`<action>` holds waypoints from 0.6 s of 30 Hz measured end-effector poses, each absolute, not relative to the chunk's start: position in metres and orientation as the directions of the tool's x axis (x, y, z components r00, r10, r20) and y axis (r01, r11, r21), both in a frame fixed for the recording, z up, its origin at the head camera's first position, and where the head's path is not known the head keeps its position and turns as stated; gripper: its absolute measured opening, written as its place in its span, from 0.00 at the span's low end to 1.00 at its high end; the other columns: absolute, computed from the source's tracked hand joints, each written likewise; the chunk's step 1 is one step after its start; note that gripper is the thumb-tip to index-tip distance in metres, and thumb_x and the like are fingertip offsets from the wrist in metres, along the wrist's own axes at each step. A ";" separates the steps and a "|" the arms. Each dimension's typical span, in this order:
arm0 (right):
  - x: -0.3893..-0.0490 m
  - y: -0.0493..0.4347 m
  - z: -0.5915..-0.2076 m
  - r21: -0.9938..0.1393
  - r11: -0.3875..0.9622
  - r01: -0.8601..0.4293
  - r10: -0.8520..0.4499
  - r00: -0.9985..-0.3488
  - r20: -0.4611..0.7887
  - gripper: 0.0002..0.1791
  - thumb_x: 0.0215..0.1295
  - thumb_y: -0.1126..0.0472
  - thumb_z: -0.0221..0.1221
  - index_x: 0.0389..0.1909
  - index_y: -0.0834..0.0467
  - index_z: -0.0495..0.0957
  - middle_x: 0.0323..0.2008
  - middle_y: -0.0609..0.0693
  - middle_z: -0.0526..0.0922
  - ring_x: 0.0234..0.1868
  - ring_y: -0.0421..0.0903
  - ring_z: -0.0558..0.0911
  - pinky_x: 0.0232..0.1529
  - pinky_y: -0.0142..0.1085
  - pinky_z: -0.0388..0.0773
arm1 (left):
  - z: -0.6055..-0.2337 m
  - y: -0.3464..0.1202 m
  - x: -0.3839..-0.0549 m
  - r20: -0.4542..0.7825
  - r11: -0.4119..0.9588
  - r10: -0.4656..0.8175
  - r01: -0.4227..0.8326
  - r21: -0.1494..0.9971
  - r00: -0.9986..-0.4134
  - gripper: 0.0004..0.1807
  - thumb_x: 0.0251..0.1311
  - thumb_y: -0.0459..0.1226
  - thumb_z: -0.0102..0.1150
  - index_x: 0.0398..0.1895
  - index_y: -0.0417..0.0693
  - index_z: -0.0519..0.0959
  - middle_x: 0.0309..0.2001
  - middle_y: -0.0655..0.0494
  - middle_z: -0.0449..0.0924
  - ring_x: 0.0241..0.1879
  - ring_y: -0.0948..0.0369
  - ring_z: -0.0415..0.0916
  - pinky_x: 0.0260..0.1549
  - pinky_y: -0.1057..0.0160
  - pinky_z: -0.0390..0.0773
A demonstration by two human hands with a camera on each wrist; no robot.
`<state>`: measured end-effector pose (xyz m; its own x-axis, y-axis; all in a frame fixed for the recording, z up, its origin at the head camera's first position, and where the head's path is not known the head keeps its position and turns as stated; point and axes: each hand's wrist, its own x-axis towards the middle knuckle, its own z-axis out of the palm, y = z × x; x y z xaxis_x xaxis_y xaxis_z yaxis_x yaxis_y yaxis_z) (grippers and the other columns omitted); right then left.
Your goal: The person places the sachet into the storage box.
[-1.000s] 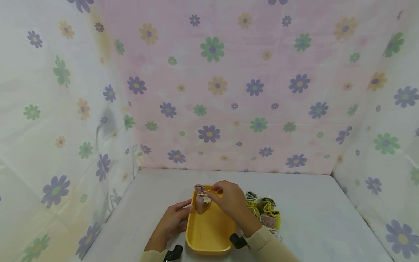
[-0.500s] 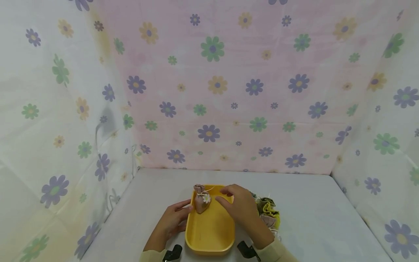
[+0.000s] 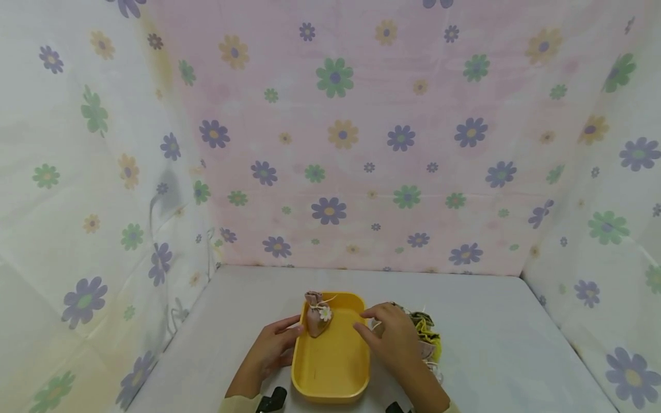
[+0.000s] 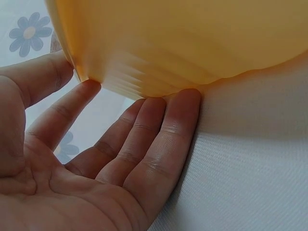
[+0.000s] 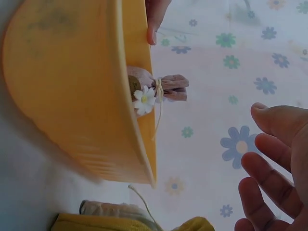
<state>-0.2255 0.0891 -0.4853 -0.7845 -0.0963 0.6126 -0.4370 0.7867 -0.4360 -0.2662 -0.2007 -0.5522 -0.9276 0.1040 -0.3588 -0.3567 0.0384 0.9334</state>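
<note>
1. Pouch pile (image 3: 434, 339): beyond the right hand (image 3: 395, 338), which partly covers it. Total uncountable; olive, yellow and mauve cloth shows. Right wrist view cuts the yellow pouch (image 5: 98, 223) off at the bottom.
2. Round tag (image 5: 134, 85) on the mauve drawstring pouch (image 3: 316, 324): partly behind the tray wall, lettering too small to read.
3. Wrist device by the right hand (image 3: 396, 408): cut off at the bottom edge.
4. Count: 1 yellow tray (image 3: 330, 376), between the hands; 1 pouch in it, just right of the left hand's fingertips, at the far left corner, neck above the rim; 1 white flower (image 5: 144, 100) on it.
5. Left hand (image 3: 275, 347): fingers extended, tips touching the tray's side.
6. Right hand: fingers loosely bent, thumb apart, holding nothing, beside the tray.
</note>
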 end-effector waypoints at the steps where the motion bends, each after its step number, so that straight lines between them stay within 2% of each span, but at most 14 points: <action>1: -0.224 0.091 -0.486 -0.435 0.786 -0.440 -0.095 -0.781 0.617 0.13 0.54 0.46 0.78 0.36 0.47 0.88 0.35 0.38 0.87 0.39 0.39 0.83 0.42 0.42 0.85 | -0.552 -0.201 -0.266 -0.357 0.037 0.104 -0.355 0.934 -0.928 0.36 0.68 0.48 0.67 0.76 0.48 0.69 0.66 0.40 0.79 0.52 0.54 0.86 0.43 0.49 0.89; 4: -0.220 0.095 -0.488 -0.428 0.790 -0.439 -0.091 -0.774 0.627 0.13 0.53 0.46 0.78 0.34 0.46 0.87 0.35 0.37 0.86 0.39 0.39 0.83 0.43 0.43 0.85 | -0.553 -0.200 -0.266 -0.358 0.038 0.097 -0.356 0.934 -0.929 0.36 0.67 0.49 0.67 0.76 0.48 0.70 0.65 0.41 0.79 0.52 0.54 0.86 0.43 0.49 0.89; 9: -0.213 0.105 -0.492 -0.453 0.792 -0.411 -0.059 -0.789 0.612 0.12 0.53 0.45 0.78 0.34 0.42 0.86 0.36 0.32 0.84 0.45 0.37 0.82 0.49 0.43 0.85 | -0.554 -0.200 -0.266 -0.355 0.039 0.096 -0.353 0.935 -0.930 0.37 0.67 0.50 0.68 0.76 0.48 0.70 0.65 0.41 0.79 0.51 0.54 0.86 0.43 0.49 0.89; 12: -0.209 0.112 -0.496 -0.468 0.792 -0.392 -0.035 -0.794 0.607 0.12 0.53 0.46 0.79 0.34 0.40 0.86 0.38 0.31 0.83 0.46 0.35 0.81 0.49 0.42 0.85 | -0.554 -0.200 -0.266 -0.349 0.038 0.100 -0.346 0.937 -0.932 0.37 0.67 0.50 0.67 0.76 0.48 0.70 0.65 0.41 0.80 0.52 0.54 0.86 0.43 0.49 0.90; 18: -0.203 0.127 -0.504 -0.474 0.787 -0.395 -0.002 -0.770 0.639 0.15 0.49 0.50 0.81 0.37 0.44 0.88 0.40 0.35 0.84 0.46 0.37 0.81 0.48 0.43 0.85 | -0.553 -0.201 -0.266 -0.348 0.035 0.101 -0.346 0.937 -0.932 0.37 0.67 0.50 0.67 0.76 0.48 0.70 0.65 0.42 0.80 0.52 0.54 0.86 0.44 0.49 0.89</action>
<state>-0.2034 0.1275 -0.5044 -0.7695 -0.0017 0.6386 -0.3947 0.7874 -0.4735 -0.2660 -0.2006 -0.5529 -0.9321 0.1005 -0.3481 -0.3463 0.0345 0.9375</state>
